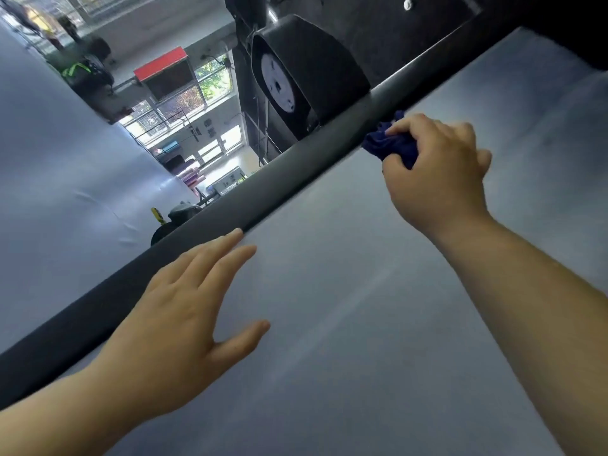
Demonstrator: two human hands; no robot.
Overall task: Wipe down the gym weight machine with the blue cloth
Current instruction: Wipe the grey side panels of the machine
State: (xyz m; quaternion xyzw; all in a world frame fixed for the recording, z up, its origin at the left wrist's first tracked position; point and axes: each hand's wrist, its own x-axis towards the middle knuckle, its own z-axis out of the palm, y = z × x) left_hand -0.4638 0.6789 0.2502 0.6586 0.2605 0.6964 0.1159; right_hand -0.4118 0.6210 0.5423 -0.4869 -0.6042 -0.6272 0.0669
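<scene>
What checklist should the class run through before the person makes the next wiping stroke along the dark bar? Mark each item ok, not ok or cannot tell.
1. Blue cloth gripped in the right hand: ok.
2. Cloth touching the dark bar: ok; it sits at the bar's edge.
3. Left hand off the cloth, open and flat beside the bar: ok.
4. Bar ahead free of obstacles: ok down to the left fingertips.
5. Bar already clean: cannot tell.
</scene>
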